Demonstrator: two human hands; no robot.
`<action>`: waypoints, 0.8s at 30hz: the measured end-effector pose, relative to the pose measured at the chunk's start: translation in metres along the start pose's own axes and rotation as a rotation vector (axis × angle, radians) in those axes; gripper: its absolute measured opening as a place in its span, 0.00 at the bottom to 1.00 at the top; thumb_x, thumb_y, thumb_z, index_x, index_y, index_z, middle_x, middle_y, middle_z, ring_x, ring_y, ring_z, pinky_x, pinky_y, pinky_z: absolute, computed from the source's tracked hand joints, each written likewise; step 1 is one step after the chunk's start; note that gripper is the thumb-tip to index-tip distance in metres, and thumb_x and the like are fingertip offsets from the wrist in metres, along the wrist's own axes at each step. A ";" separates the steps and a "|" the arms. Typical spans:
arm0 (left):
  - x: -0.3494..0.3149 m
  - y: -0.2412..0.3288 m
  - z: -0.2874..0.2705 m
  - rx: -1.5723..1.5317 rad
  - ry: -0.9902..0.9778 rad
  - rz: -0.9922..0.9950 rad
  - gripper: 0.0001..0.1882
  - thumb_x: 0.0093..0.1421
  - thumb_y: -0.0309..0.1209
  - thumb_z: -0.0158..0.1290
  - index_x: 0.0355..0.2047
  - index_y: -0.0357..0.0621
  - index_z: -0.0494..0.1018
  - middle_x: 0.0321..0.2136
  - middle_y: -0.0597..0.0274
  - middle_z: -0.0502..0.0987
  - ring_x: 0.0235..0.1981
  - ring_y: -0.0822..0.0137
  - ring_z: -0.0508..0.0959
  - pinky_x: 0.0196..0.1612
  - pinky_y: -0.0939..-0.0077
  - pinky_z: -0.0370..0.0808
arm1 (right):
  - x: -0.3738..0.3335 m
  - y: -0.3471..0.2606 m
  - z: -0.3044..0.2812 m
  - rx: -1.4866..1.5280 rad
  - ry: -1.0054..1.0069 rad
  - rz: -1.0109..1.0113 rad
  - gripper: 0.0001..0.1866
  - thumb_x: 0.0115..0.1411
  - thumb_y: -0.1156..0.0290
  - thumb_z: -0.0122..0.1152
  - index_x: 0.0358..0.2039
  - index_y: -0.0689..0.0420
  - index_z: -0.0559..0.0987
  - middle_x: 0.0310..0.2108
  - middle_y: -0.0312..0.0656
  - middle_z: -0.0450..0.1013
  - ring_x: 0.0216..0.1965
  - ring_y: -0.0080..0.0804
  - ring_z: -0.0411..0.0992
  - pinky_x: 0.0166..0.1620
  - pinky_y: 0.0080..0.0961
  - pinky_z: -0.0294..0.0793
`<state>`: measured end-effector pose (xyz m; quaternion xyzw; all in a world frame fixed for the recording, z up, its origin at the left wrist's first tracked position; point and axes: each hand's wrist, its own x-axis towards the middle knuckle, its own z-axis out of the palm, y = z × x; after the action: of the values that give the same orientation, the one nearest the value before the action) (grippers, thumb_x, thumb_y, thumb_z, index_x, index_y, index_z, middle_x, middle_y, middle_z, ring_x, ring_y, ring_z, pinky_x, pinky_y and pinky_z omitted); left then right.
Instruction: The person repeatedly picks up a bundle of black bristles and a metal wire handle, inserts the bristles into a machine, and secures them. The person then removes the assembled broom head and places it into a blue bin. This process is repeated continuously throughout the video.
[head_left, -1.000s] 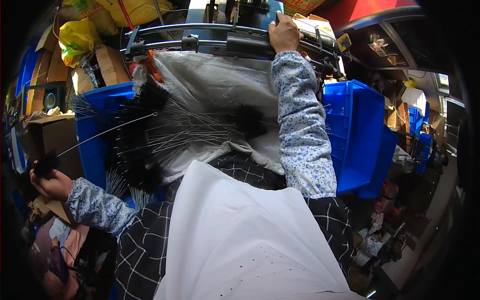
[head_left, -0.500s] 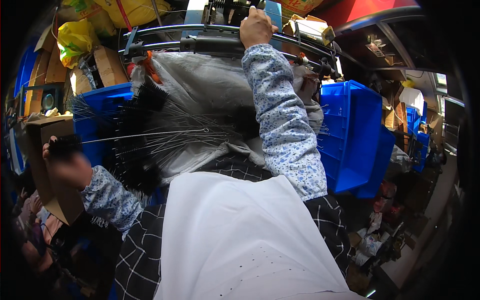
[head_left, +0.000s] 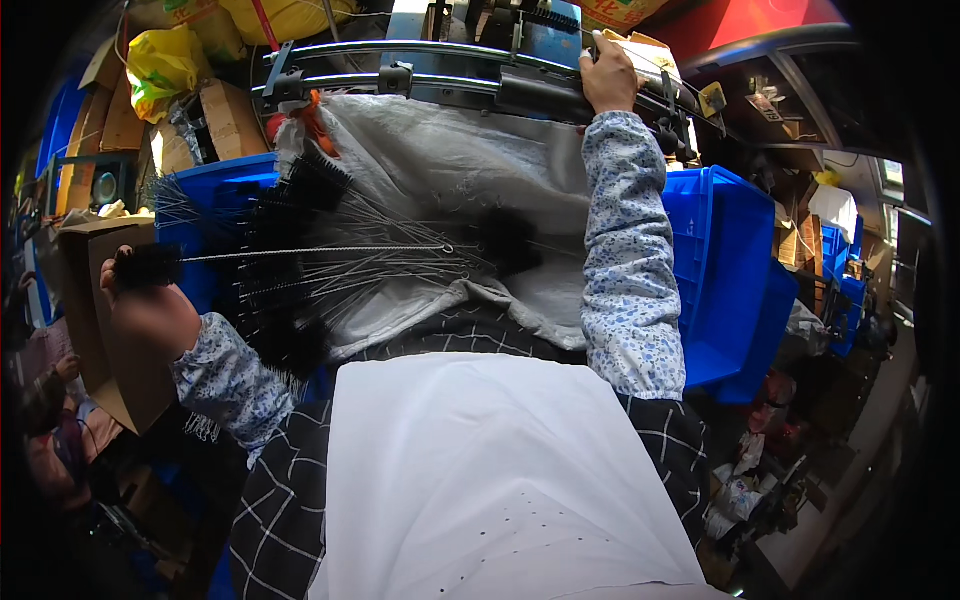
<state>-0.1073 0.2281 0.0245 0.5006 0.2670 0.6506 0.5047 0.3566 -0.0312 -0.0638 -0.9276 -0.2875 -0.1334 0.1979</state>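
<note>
My right hand [head_left: 610, 78] is moving farther right along the steel rails [head_left: 455, 84], the black cylinder [head_left: 540, 96] apparently shifting too, though I cannot tell what it is gripping, while my left hand [head_left: 158, 318] is grasping a black-bristled wire brush [head_left: 165, 266] by its head, stem reaching over the brush pile [head_left: 285, 285].

Small bright window [head_left: 892, 174] at far right, dark metal-edged shelving [head_left: 804, 94] beside a red panel [head_left: 745, 32].
</note>
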 end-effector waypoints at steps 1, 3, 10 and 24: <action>-0.003 -0.001 0.005 0.108 0.020 0.032 0.10 0.57 0.27 0.42 0.38 0.35 0.66 0.38 0.58 0.68 0.41 0.65 0.71 0.46 0.72 0.70 | 0.000 0.005 -0.005 -0.046 -0.004 0.041 0.20 0.48 0.64 0.53 0.43 0.52 0.71 0.41 0.43 0.69 0.42 0.40 0.67 0.44 0.43 0.62; -0.007 0.006 0.017 -0.008 0.020 -0.025 0.10 0.56 0.25 0.42 0.38 0.36 0.66 0.37 0.60 0.69 0.39 0.68 0.71 0.43 0.75 0.71 | 0.011 0.027 -0.010 0.032 -0.161 0.105 0.20 0.50 0.59 0.52 0.44 0.51 0.71 0.41 0.42 0.69 0.44 0.38 0.67 0.45 0.39 0.62; -0.025 0.009 0.053 -0.179 -0.121 -0.209 0.05 0.57 0.25 0.41 0.34 0.39 0.66 0.32 0.64 0.70 0.34 0.74 0.72 0.36 0.81 0.72 | 0.041 0.063 -0.015 -0.398 -0.244 -0.020 0.18 0.57 0.51 0.39 0.41 0.42 0.73 0.42 0.41 0.68 0.48 0.41 0.61 0.51 0.40 0.54; -0.100 0.006 0.125 0.072 -0.585 -0.453 0.08 0.60 0.33 0.40 0.35 0.41 0.63 0.29 0.68 0.67 0.27 0.82 0.67 0.30 0.89 0.67 | -0.087 -0.085 -0.151 0.631 -1.025 -0.361 0.15 0.58 0.70 0.44 0.44 0.63 0.66 0.35 0.43 0.71 0.39 0.32 0.68 0.44 0.23 0.63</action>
<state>0.0047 0.1137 0.0361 0.6112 0.2382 0.3419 0.6729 0.2172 -0.0756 0.0631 -0.7074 -0.5234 0.3884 0.2733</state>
